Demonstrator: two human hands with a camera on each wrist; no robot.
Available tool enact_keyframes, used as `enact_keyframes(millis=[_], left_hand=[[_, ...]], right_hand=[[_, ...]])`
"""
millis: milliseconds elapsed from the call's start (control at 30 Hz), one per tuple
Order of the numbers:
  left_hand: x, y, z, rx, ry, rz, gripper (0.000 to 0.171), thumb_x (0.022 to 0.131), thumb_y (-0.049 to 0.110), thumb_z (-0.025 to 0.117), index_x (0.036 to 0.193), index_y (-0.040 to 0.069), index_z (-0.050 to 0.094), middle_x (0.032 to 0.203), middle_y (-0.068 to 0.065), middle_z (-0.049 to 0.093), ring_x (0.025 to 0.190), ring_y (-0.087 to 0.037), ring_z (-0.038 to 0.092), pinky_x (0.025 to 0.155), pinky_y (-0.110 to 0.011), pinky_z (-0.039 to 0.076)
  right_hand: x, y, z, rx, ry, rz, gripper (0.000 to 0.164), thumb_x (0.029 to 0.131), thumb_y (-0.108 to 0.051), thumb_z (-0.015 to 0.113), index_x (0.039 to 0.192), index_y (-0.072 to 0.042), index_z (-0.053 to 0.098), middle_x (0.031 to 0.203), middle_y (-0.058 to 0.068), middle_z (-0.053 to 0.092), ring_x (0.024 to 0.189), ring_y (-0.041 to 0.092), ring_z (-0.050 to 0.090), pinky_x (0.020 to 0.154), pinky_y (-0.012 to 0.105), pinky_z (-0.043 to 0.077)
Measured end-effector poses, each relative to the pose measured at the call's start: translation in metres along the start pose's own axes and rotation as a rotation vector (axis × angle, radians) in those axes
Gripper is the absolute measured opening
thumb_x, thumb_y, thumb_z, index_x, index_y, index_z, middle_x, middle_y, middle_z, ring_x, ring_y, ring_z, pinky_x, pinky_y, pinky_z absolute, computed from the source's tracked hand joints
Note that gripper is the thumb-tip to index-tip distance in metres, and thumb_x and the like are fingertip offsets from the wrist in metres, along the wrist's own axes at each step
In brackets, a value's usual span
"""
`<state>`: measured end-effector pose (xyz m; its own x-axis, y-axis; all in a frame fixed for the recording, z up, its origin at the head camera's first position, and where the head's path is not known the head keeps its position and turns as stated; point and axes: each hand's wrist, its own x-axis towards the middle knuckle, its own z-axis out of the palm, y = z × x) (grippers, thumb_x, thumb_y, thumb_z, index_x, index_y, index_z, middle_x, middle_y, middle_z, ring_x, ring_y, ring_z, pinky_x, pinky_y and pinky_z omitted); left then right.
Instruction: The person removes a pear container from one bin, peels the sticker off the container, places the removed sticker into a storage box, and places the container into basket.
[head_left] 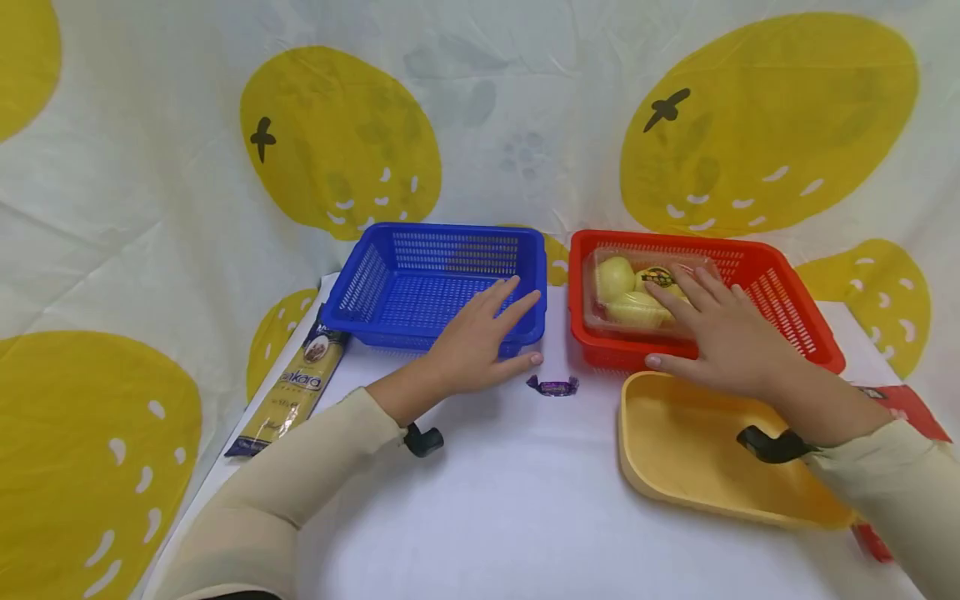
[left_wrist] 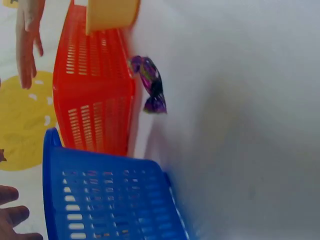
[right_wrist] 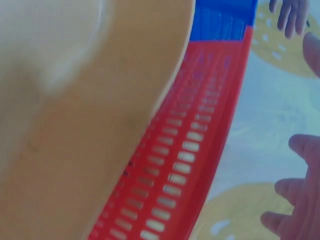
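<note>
My left hand (head_left: 480, 337), fingers spread, hovers over the near right corner of the blue basket (head_left: 442, 342). It holds nothing. My right hand (head_left: 720, 333) is also spread and overlaps the red basket (head_left: 600, 354) in the head view, above its near side. Inside that basket lies a clear plastic tray of pale yellow round fruit (head_left: 617, 277) with a dark label, partly hidden by the fingers. Beneath the right wrist stands a yellow-orange tray (head_left: 697, 450). A candy in a purple twist wrapper (head_left: 553, 387) lies on the table between the hands, also seen in the left wrist view.
A long gold and navy packet (head_left: 292, 387) lies left of the blue basket. Under my right forearm a red packet (head_left: 911, 408) shows partly, beside the yellow-orange tray. A white cloth with yellow fruit prints (head_left: 510, 108) hangs behind the white tabletop (head_left: 480, 517).
</note>
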<state>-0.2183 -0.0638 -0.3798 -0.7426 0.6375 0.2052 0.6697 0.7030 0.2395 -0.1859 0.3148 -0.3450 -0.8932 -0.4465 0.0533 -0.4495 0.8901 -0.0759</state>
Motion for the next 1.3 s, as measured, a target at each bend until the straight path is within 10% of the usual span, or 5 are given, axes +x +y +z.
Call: enact_keyframes(millis=[267, 867, 1300], left_hand=[[0.019, 0.019, 0.006, -0.211, 0.091, 0.006, 0.082, 0.103, 0.061, 0.059, 0.172, 0.033, 0.024, 0.179, 0.002, 0.016, 0.163, -0.022, 0.018, 0.118, -0.058, 0.040], [0.059, 0.048, 0.027, -0.327, 0.105, -0.011, 0.076, 0.107, 0.054, 0.054, 0.172, 0.028, 0.024, 0.179, -0.003, 0.016, 0.162, -0.021, 0.020, 0.120, -0.058, 0.038], [0.072, 0.069, 0.047, -0.509, 0.191, -0.105, 0.071, 0.106, 0.038, 0.062, 0.169, 0.023, 0.032, 0.176, -0.006, 0.024, 0.159, -0.022, 0.031, 0.118, -0.048, 0.044]], right_hand=[[0.000, 0.027, -0.004, 0.172, 0.011, -0.006, 0.103, 0.095, -0.051, 0.077, 0.173, -0.019, 0.019, 0.179, 0.017, 0.006, 0.163, 0.044, 0.004, 0.121, 0.077, 0.016], [0.000, 0.068, -0.007, 0.403, 0.044, -0.021, 0.092, 0.100, -0.029, 0.075, 0.173, -0.026, 0.018, 0.176, 0.023, 0.013, 0.159, 0.054, 0.011, 0.120, 0.080, 0.009], [0.006, 0.096, -0.007, 0.541, -0.042, 0.117, 0.080, 0.109, -0.030, 0.061, 0.173, -0.018, 0.015, 0.175, 0.025, 0.014, 0.156, 0.057, 0.014, 0.116, 0.084, 0.012]])
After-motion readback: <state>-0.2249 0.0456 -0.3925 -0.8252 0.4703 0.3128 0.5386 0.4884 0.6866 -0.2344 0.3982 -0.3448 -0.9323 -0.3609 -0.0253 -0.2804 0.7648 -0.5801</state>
